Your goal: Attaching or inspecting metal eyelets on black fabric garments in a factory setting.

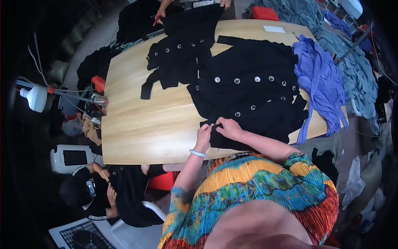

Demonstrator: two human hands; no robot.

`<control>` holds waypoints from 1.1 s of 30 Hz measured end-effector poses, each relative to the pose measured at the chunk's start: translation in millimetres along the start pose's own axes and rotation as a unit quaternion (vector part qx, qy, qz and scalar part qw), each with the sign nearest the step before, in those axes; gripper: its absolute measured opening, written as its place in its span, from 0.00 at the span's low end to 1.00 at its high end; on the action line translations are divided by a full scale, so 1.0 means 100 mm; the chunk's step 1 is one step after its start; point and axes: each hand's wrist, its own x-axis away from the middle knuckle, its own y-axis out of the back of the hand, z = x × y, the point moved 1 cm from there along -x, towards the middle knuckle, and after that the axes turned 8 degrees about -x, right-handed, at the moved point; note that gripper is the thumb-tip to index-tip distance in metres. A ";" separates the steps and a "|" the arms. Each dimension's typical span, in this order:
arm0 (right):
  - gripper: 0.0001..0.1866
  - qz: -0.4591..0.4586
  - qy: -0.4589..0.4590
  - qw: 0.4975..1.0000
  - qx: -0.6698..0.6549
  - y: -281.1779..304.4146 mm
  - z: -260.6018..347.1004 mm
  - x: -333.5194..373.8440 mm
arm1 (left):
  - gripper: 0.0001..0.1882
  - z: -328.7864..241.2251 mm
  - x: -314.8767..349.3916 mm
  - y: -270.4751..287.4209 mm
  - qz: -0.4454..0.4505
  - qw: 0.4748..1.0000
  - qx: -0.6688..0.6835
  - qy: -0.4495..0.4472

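Observation:
A black garment (244, 58) lies spread on the wooden table (145, 133) in front of me. Rows of shiny round fittings (237, 81) run across it; whether they are buttons or eyelets I cannot make out. At its near left edge, my left hand (203, 135) pinches the cloth between thumb and fingers. Close beside it, my right hand (230, 128) grips the same edge, the fingertips of both hands nearly meeting. A pale bracelet circles my left wrist. Whatever small detail sits between the fingertips is hidden.
Across the table another person's hands hold a second black garment (190, 25), with a red tool (157, 20) in one. Purple garments (319, 83) hang over the right edge, near blue-grey cloth heaps (352, 62). A lamp (35, 98) stands left; a seated person handles black cloth (130, 191) lower left.

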 end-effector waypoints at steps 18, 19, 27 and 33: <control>0.23 0.277 -0.080 0.957 -0.025 0.03 -0.26 -0.08 | 0.12 0.16 0.22 0.10 0.062 0.978 -0.181 -0.088; 0.23 0.272 -0.074 0.959 -0.006 0.00 -0.27 -0.08 | 0.12 0.15 0.24 0.09 0.059 0.975 -0.185 -0.110; 0.19 0.209 -0.156 0.964 -0.040 -0.17 -0.42 -0.07 | 0.09 0.12 0.36 0.01 0.122 0.983 -0.125 -0.064; 0.13 0.109 -0.089 0.988 -0.064 -0.28 -0.48 0.00 | 0.10 0.26 0.29 0.00 0.158 0.980 -0.110 -0.055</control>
